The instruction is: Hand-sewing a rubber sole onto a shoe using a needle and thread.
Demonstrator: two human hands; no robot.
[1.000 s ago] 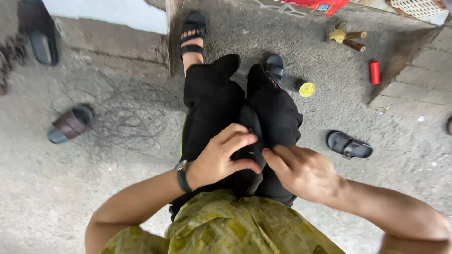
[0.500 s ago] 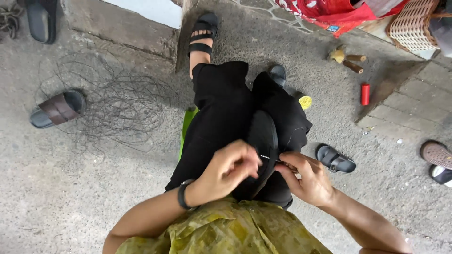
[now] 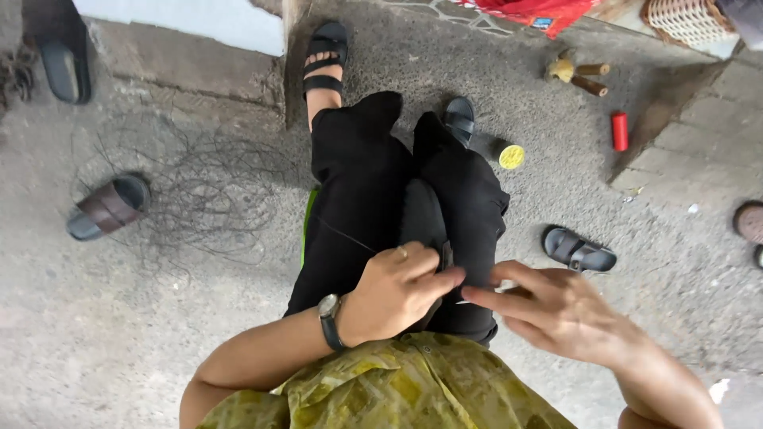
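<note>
At the far left of the frame a brown slipper [image 3: 107,208] lies on the concrete floor [image 3: 95,334], just beside a loose tangle of thin dark thread [image 3: 191,187] spread over the left-middle. One strand [image 3: 343,233] runs taut from that side across the black trousers [image 3: 358,183] toward the centre.

There, just below the middle of the frame, the left hand [image 3: 397,290], a wristwatch [image 3: 330,319] on its wrist, has its grip closed on a black piece [image 3: 425,222] that rests on the lap between the thighs; the thumb presses the piece's lower edge. The right hand [image 3: 556,310], in the lower right, reaches in with fingers stretched. Its fingertips [image 3: 477,294] meet the left thumb at that edge. Whether its grip is pinched on anything small there cannot be told.

Judging from this, the step in hand is fine work on the piece's edge with the strand. A next move there would call for the left hand holding the piece steady on the lap, and for the strand staying free of the tangle.

Further right on the floor are a yellow round lid [image 3: 512,156], a black sandal [image 3: 579,250] and a red cylinder [image 3: 620,131], all well apart from the hands.
</note>
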